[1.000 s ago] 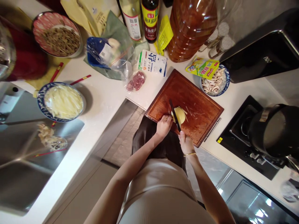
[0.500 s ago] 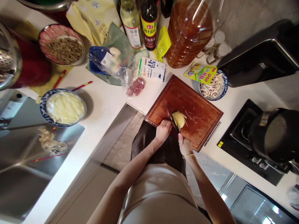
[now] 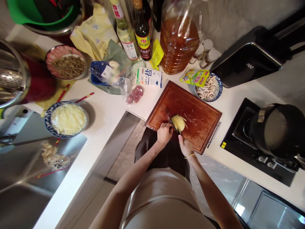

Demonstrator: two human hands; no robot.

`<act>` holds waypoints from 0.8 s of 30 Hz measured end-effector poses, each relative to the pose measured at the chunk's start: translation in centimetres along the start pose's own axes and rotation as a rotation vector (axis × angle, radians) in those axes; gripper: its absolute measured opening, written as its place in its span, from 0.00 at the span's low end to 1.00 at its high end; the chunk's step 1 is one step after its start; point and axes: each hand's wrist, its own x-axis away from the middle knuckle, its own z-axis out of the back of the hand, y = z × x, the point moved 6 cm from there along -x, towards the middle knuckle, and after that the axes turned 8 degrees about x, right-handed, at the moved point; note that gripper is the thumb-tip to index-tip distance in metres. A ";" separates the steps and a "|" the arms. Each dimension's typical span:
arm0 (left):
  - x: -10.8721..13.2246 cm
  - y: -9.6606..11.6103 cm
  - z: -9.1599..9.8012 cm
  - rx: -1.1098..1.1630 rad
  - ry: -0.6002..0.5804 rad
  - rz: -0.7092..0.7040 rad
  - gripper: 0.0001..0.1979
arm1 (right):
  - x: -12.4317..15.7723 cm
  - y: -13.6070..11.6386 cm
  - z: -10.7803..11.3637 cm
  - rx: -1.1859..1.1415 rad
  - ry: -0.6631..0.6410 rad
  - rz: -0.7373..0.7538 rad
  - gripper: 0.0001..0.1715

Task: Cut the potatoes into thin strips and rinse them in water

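Observation:
A pale yellow potato piece (image 3: 178,122) lies cut into slices near the front edge of a red-brown wooden cutting board (image 3: 190,105). My left hand (image 3: 164,133) is curled beside it, fingertips on its left side. My right hand (image 3: 184,146) is closed around a dark knife (image 3: 172,122) whose blade runs between the left hand and the potato. A few thin strips lie on the board just past the potato.
A blue-rimmed bowl of shredded potato (image 3: 68,118) sits left by the sink (image 3: 21,178). Bottles, a large oil jug (image 3: 179,38), a salt packet (image 3: 149,77), a mushroom bowl (image 3: 209,89) stand behind the board. A dark pot (image 3: 278,130) sits on the stove, right.
The camera tilted, so the scene shifted down and left in view. The knife blade moved lower against the potato; both hands stay at the board's front edge.

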 end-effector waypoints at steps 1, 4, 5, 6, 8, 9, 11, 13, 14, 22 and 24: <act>-0.1 0.1 0.0 -0.014 -0.005 0.002 0.05 | 0.3 -0.2 0.2 -0.020 -0.013 -0.003 0.42; -0.2 0.5 0.0 -0.042 -0.015 -0.016 0.04 | 1.3 -0.8 1.2 -0.103 -0.019 -0.010 0.39; -0.3 0.5 0.0 -0.051 -0.019 -0.027 0.04 | 1.6 -0.9 1.7 -0.136 0.001 -0.008 0.38; -0.3 0.5 0.0 -0.062 -0.026 -0.043 0.04 | 1.9 -0.9 2.2 -0.168 0.025 -0.004 0.37; -0.3 0.6 0.2 -0.089 -0.063 -0.096 0.05 | 2.3 -0.5 3.2 -0.231 0.062 -0.012 0.36; -0.4 0.6 0.4 -0.110 -0.089 -0.135 0.06 | 2.3 0.0 3.5 -0.261 0.078 -0.032 0.36; -0.8 0.9 0.9 -0.172 -0.126 -0.233 0.10 | 2.2 1.4 4.0 -0.314 0.106 -0.099 0.36; -1.5 1.8 1.6 -0.251 -0.146 -0.383 0.19 | 1.9 3.1 4.2 -0.357 0.139 -0.186 0.36; -1.8 2.6 1.8 -0.289 -0.159 -0.481 0.24 | 1.9 4.0 4.2 -0.375 0.156 -0.227 0.36; -2.9 6.5 -2.2 -0.395 -0.424 -0.959 0.38 | 3.2 7.6 1.9 -0.452 0.228 -0.381 0.36; -3.0 6.1 -3.1 -0.411 -0.363 -0.886 0.35 | 3.7 7.4 1.3 -0.470 0.237 -0.396 0.37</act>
